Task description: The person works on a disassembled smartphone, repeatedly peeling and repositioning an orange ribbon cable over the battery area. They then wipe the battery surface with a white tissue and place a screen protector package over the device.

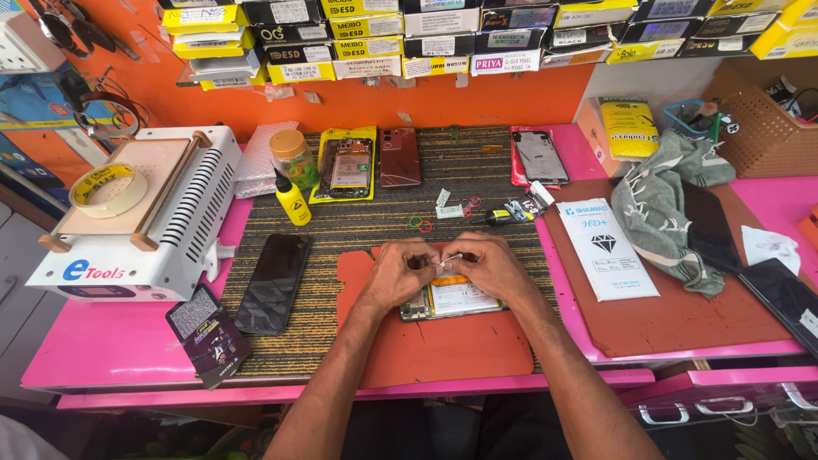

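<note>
An opened phone body (452,300) lies on a red mat (443,345), its white battery and circuit board showing. My left hand (397,271) and my right hand (488,266) meet just above its top edge. Between their fingertips they pinch a small pale strip (450,259). Both hands partly hide the top of the phone.
A black phone screen (273,283) lies left on the striped mat. A white heating machine (141,213) with a tape roll (107,189) stands far left. A yellow bottle (292,201), a second opened phone (344,167), a maroon back cover (399,157) and a grey cloth (665,204) lie behind.
</note>
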